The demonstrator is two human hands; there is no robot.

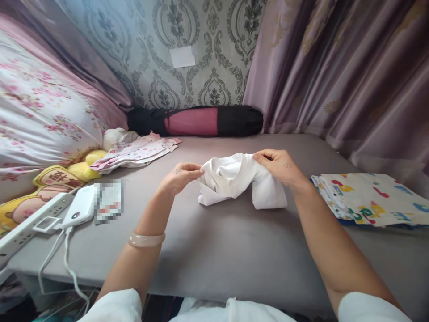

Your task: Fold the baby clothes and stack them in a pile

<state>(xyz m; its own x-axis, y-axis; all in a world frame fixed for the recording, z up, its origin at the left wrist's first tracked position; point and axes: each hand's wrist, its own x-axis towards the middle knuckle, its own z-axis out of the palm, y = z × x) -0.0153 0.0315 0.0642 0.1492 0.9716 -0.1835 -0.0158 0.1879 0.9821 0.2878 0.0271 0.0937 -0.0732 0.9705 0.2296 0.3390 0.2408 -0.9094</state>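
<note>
A small white shirt [246, 179] with a round ribbed neckline is held by its two shoulders over the middle of the grey bed surface. My left hand [181, 175] pinches the shoulder left of the neckline between thumb and fingers. On the other side, my right hand [276, 164] grips the right shoulder the same way. The neck opening faces up between both hands. One short sleeve hangs below my right hand, and bunched fabric at the left reaches down near the sheet. The rest of the shirt is hidden behind the neckline.
Folded patterned cloths [378, 197] lie at the right. At the left are a power bank [80, 205], a power strip [36, 223], white cables [69, 255], a yellow plush [53, 188] and pink-print clothes [140, 150]. A black-and-pink rolled bag [191, 121] lies along the wall.
</note>
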